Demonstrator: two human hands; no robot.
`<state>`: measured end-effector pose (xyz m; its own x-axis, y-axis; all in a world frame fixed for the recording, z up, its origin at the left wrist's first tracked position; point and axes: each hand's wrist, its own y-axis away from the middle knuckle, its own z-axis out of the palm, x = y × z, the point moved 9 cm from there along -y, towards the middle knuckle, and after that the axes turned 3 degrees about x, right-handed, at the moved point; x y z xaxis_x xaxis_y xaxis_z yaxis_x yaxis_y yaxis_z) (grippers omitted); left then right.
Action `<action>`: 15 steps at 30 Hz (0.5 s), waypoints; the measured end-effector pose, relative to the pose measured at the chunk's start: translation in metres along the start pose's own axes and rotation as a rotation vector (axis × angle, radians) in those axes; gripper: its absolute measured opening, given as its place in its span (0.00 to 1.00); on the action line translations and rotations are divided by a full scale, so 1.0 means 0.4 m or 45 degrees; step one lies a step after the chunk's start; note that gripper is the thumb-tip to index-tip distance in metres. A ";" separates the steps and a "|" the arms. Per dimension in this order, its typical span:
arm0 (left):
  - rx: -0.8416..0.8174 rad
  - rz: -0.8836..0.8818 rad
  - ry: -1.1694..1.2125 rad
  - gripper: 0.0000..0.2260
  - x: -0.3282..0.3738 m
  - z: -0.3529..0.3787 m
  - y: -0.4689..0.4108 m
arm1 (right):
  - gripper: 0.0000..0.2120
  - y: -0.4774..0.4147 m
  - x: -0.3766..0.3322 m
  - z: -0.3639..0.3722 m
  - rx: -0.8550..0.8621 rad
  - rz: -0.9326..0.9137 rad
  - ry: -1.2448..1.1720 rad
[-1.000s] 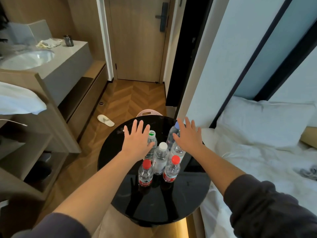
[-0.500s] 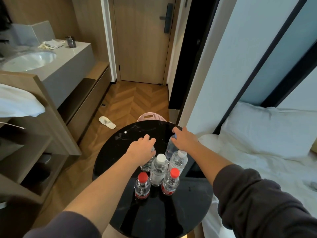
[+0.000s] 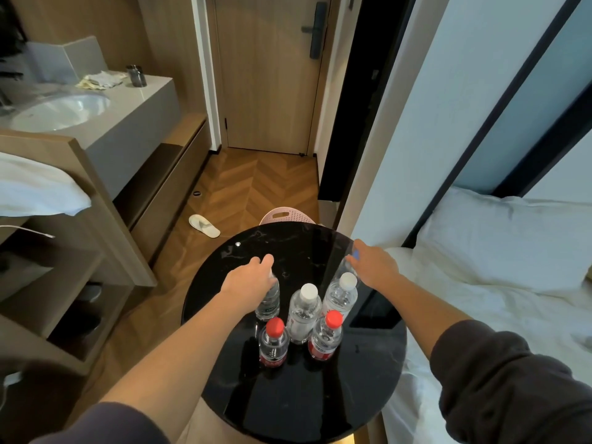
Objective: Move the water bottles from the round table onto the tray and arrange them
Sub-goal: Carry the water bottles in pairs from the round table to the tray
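Note:
Several clear water bottles stand clustered on the round black table (image 3: 224,315). My left hand (image 3: 248,280) is closed over the top of the rear left bottle (image 3: 268,302), hiding its cap. My right hand (image 3: 374,267) is closed around the top of the rear right bottle (image 3: 345,265), whose blue cap peeks out between my fingers. Between the hands stand two white-capped bottles (image 3: 303,312) (image 3: 340,296). Two red-capped bottles (image 3: 273,342) (image 3: 324,336) stand nearest me. I see no tray.
A bed with white sheets and a pillow (image 3: 499,238) touches the table's right side. Behind the table is a pink basket (image 3: 285,216), and a white slipper (image 3: 204,225) lies on the wood floor. A sink counter (image 3: 128,110) and wooden shelves fill the left.
Both hands went from spread open above the bottles to lowered and closed on the tops of the two rear bottles. The view has moved slightly closer to the table.

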<state>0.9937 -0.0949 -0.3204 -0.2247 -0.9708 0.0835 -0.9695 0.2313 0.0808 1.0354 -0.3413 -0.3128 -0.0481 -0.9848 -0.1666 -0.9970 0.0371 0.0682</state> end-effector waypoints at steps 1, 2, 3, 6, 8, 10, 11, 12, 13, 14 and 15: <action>0.002 -0.018 0.020 0.15 -0.012 0.001 0.016 | 0.08 0.011 0.012 0.002 0.011 0.028 0.000; -0.003 -0.022 0.017 0.14 -0.022 0.005 0.031 | 0.08 0.023 0.025 0.003 0.026 0.054 0.002; -0.011 -0.002 -0.004 0.14 -0.026 0.011 0.047 | 0.09 0.037 0.037 0.004 0.046 0.075 0.007; -0.035 -0.012 0.061 0.14 -0.053 0.023 0.096 | 0.11 0.087 0.070 0.011 0.071 0.130 0.002; -0.017 -0.039 0.153 0.14 -0.071 0.019 0.136 | 0.13 0.135 0.087 0.018 0.077 0.184 -0.019; -0.021 0.007 0.120 0.11 -0.072 0.026 0.177 | 0.13 0.191 0.093 0.020 0.103 0.209 -0.032; -0.028 0.022 0.110 0.10 -0.073 0.032 0.201 | 0.13 0.221 0.094 0.023 0.110 0.217 -0.047; -0.030 0.036 0.112 0.09 -0.073 0.034 0.218 | 0.12 0.246 0.090 0.024 0.111 0.216 -0.059; -0.035 0.057 0.110 0.09 -0.073 0.035 0.243 | 0.12 0.283 0.080 0.028 0.100 0.218 -0.068; -0.037 0.076 0.108 0.09 -0.072 0.037 0.262 | 0.12 0.313 0.068 0.032 0.088 0.218 -0.063; -0.037 0.083 0.103 0.10 -0.071 0.042 0.268 | 0.12 0.325 0.058 0.034 0.084 0.205 -0.053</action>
<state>0.8944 -0.0436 -0.3310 -0.2771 -0.9458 0.1691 -0.9497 0.2964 0.1015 0.9038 -0.3570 -0.3213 -0.2083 -0.9576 -0.1991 -0.9780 0.2060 0.0326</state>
